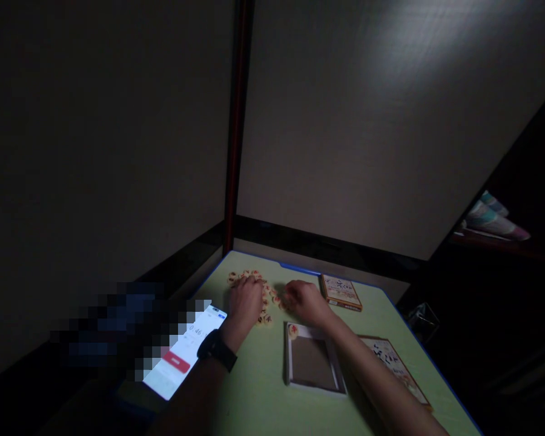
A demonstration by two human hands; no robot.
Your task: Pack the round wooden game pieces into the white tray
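Round, pale Chinese chess pieces (266,318) with red or dark characters lie in a loose cluster on the green tabletop (254,387). My left hand (246,298), with a dark watch on its wrist, rests over the cluster; its fingers curl down among the pieces, and whatever they grip is hidden. Just right of the cluster is my right hand (302,298), fingers bent together low over the table; what they hold cannot be made out. Below my right hand lies an open, shallow box tray (290,363) with one red-marked piece (293,330) in its upper left corner.
A printed box (342,292) lies toward the back right. Partly behind my right forearm is another printed box part (393,363), perhaps a lid. A lit phone (181,354) showing a timer is at the left edge. Walls (322,133) stand close behind the table.
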